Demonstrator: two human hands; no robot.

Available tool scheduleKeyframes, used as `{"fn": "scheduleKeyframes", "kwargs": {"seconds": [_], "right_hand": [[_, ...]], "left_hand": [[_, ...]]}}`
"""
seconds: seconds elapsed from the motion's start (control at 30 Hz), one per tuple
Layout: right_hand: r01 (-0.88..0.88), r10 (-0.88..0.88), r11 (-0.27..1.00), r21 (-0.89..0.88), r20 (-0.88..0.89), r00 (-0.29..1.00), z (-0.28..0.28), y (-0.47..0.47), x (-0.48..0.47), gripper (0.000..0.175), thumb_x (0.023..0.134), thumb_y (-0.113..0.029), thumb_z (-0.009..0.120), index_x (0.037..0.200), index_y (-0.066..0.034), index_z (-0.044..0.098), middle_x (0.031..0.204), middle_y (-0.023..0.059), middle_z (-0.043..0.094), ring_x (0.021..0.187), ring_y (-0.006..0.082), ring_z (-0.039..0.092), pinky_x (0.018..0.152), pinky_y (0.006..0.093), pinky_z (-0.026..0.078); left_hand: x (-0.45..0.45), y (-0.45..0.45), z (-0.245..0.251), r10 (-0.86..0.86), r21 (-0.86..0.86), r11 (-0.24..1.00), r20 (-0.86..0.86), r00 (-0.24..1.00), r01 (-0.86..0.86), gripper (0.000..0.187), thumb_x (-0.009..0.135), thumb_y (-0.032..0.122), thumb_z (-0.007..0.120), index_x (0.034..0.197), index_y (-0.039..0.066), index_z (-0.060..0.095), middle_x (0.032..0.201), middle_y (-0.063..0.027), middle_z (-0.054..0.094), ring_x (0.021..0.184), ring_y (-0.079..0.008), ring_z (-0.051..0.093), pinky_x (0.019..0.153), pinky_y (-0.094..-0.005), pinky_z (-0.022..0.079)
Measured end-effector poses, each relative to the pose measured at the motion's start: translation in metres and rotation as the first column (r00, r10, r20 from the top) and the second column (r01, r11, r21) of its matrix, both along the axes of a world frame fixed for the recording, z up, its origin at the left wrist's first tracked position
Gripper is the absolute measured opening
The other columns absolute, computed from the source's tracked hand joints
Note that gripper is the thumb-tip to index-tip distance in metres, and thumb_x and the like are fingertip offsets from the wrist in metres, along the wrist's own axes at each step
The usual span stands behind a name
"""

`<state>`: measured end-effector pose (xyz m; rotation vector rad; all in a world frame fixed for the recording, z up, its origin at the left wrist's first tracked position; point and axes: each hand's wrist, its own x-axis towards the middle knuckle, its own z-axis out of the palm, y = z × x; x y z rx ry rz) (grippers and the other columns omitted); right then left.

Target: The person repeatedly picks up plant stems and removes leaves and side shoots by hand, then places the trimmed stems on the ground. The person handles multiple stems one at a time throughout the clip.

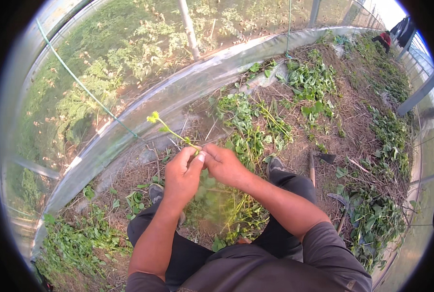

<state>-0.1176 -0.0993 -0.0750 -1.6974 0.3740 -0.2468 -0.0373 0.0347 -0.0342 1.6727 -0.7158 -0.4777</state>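
Observation:
Before my chest, my left hand (184, 169) and my right hand (226, 166) meet at their fingertips. Between them is the lower end of a thin green plant stem (175, 134), pinched by thumbs and forefingers. The stem slants up and left, with a small yellow-green tuft (153, 117) at its tip. The fingers hide where the stem ends. Below the hands, blurred green foliage (211, 195) shows between my legs; whether it hangs from my right hand or lies on the ground I cannot tell.
A hoe (312, 169) lies beside my right knee, and a sickle (341, 223) is behind it. Cut leafy vines (244, 116) lie in heaps on straw-strewn soil. Clear plastic sheeting (158, 95) runs along the left, with a green cord (82, 84). A person (384, 37) sits far off.

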Motion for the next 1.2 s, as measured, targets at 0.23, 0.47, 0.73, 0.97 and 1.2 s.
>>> {"fn": "scheduleKeyframes", "kwargs": {"seconds": [0.23, 0.47, 0.73, 0.97, 1.2], "right_hand": [[0.041, -0.036, 0.992, -0.121, 0.043, 0.998, -0.004, 0.000, 0.000, 0.018, 0.105, -0.020, 0.056, 0.100, -0.0025, 0.059, 0.079, 0.0105, 0.064, 0.071, 0.0163, 0.062, 0.066, 0.0357, 0.052], [0.042, -0.037, 0.997, -0.066, 0.074, 0.997, -0.005, 0.003, -0.001, 0.021, 0.102, -0.023, 0.055, 0.096, -0.0020, 0.058, 0.083, 0.0211, 0.066, 0.075, 0.0375, 0.067, 0.070, 0.0464, 0.052], [-0.047, 0.050, 0.997, 0.056, -0.059, 0.997, 0.005, -0.001, -0.004, 0.023, 0.107, -0.022, 0.052, 0.109, -0.0005, 0.061, 0.086, 0.0121, 0.070, 0.073, 0.0177, 0.068, 0.064, 0.0350, 0.055], [-0.051, 0.058, 0.992, 0.118, -0.056, 0.997, 0.013, 0.001, -0.004, 0.021, 0.107, -0.019, 0.051, 0.113, -0.0026, 0.062, 0.089, 0.0062, 0.070, 0.065, 0.0095, 0.062, 0.059, 0.0269, 0.051], [-0.055, 0.063, 0.988, 0.144, -0.051, 0.997, 0.008, -0.001, -0.004, 0.019, 0.109, -0.015, 0.048, 0.110, -0.0031, 0.063, 0.079, 0.0018, 0.063, 0.060, 0.0074, 0.058, 0.055, 0.0253, 0.046]], "left_hand": [[0.000, -0.001, 0.002, 0.004, 0.046, 0.999, -0.003, 1.000, -0.004, 0.017, 0.101, 0.011, 0.066, 0.113, -0.001, 0.068, 0.087, -0.0041, 0.071, 0.078, -0.0081, 0.065, 0.069, -0.0261, 0.054], [-0.001, 0.002, 0.000, -0.021, 0.043, 0.999, 0.014, 1.000, 0.021, 0.020, 0.102, 0.012, 0.064, 0.117, -0.001, 0.067, 0.093, -0.0047, 0.072, 0.079, -0.0098, 0.067, 0.069, -0.0263, 0.054], [0.004, 0.005, -0.008, -0.027, 0.082, 0.996, 0.142, 0.989, 0.016, 0.021, 0.101, 0.013, 0.065, 0.115, -0.003, 0.067, 0.089, -0.0047, 0.071, 0.080, -0.0079, 0.064, 0.070, -0.0265, 0.052], [0.003, 0.007, -0.003, 0.007, 0.136, 0.990, 0.206, 0.979, -0.036, 0.025, 0.098, 0.018, 0.067, 0.114, -0.001, 0.067, 0.092, -0.0132, 0.072, 0.081, -0.0171, 0.070, 0.072, -0.0328, 0.054], [0.001, 0.006, -0.001, -0.005, 0.146, 0.989, 0.239, 0.971, -0.031, 0.023, 0.098, 0.019, 0.066, 0.109, -0.002, 0.066, 0.088, -0.0155, 0.069, 0.075, -0.0210, 0.067, 0.069, -0.0368, 0.052]]}}
